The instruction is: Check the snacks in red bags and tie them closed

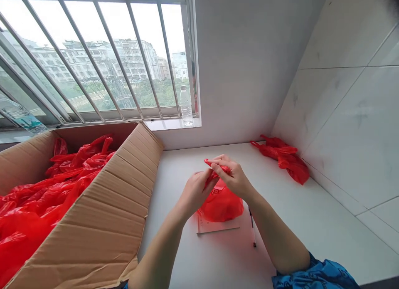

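A filled red plastic bag (221, 205) rests on the white table (311, 230), partly over a pale card (218, 227). My left hand (197, 190) and my right hand (232, 176) are both closed on the bag's twisted top, the handles bunched between the fingers just above the bag's body. A pen (252, 227) lies on the table under my right forearm.
A large open cardboard box (102, 222) full of red plastic bags (37, 197) stands at the left. More red bags (285, 156) lie by the tiled wall at the back right. A clear bottle (186, 105) stands on the window sill.
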### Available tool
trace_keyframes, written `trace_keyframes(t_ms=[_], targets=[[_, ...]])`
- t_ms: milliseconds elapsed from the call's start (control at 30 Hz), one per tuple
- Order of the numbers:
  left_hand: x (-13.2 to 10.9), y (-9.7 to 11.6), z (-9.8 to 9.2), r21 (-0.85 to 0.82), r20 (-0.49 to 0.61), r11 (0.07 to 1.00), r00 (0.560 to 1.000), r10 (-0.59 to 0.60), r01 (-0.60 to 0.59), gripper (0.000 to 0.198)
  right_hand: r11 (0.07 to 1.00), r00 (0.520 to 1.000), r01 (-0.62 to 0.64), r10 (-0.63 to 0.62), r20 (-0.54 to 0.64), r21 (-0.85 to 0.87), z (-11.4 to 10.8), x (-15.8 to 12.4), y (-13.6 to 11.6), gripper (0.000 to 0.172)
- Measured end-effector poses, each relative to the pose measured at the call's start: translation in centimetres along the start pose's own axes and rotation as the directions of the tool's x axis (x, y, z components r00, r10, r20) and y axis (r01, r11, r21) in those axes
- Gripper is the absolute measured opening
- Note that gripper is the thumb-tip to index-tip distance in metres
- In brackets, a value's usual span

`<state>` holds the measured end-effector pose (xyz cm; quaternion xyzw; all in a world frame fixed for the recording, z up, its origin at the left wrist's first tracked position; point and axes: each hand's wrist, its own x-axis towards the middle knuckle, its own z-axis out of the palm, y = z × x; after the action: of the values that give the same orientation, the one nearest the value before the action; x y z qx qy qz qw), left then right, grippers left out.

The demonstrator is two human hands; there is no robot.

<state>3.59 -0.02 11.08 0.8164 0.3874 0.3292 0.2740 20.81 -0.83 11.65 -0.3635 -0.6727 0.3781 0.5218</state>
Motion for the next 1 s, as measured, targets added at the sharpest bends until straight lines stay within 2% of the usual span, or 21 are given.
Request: trace_keyframes(t_ms=[100,167,267,333,433,533,600,733,800,867,933,1000], targets=[[-0.2,-0.7,-0.6,-0.293,0.097,0.950,0.992,-0.082,0.108,0.029,0.968,0.994,-0.113,0.107,0.036,0.225,0.4,0.5,0.9,0.039],[-0.3,-1.2,-1.1,-0.524,0.204,0.815,0.966,-0.161,0.247,0.029,0.930,0.982,-0.183,0.159,0.100,0.320,0.3,0.7,1.3,0.038],[-0.2,-1.9,-1.7,-0.712,0.320,0.567,0.910,-0.262,0.414,0.024,0.949,0.972,-0.196,0.154,0.178,0.249,0.0,0.7,1.5,0.032],[-0.2,-2.2,-1.8,-0.754,0.313,0.504,0.905,-0.289,0.422,0.023,0.988,0.977,-0.104,0.079,0.197,0.118,-0.1,0.6,1.5,0.024],[-0.1,-2.2,-1.6,-0.747,0.262,0.536,0.915,-0.306,0.393,0.030,0.974,0.991,0.099,-0.077,0.111,-0.206,0.0,0.3,1.3,0.010],[-0.2,-2.1,-1.3,-0.737,0.264,0.546,0.914,-0.309,0.398,0.047,0.853,0.983,0.170,-0.179,0.030,-0.494,0.5,0.0,1.2,0.008],[-0.3,-2.0,-1.1,-0.730,0.268,0.556,0.914,-0.303,0.399,0.052,0.800,0.976,0.191,-0.219,0.020,-0.569,0.7,-0.1,1.2,0.002],[-0.3,-1.9,-1.2,-0.659,0.211,0.655,0.927,-0.310,0.369,0.043,0.684,0.957,0.232,-0.288,0.036,-0.692,0.3,0.0,1.0,0.013],[-0.2,-2.1,-1.4,-0.638,0.129,0.703,0.944,-0.305,0.314,0.037,0.621,0.941,0.249,-0.337,0.034,-0.743,-0.3,-0.2,0.8,0.023],[0.0,-2.7,-1.4,-0.598,0.011,0.763,0.955,-0.296,0.244,0.033,0.607,0.934,0.264,-0.356,0.041,-0.749,-0.9,-0.6,0.3,0.033],[0.2,-3.6,-1.6,-0.489,-0.143,0.855,0.950,-0.276,0.175,0.030,0.644,0.951,0.262,-0.298,0.080,-0.719,-1.7,-1.5,-0.3,0.038],[0.3,-4.8,-1.8,-0.322,-0.294,0.936,0.925,-0.242,0.143,0.028,0.710,0.974,0.228,-0.161,0.162,-0.666,-2.8,-2.6,-1.0,0.041]])
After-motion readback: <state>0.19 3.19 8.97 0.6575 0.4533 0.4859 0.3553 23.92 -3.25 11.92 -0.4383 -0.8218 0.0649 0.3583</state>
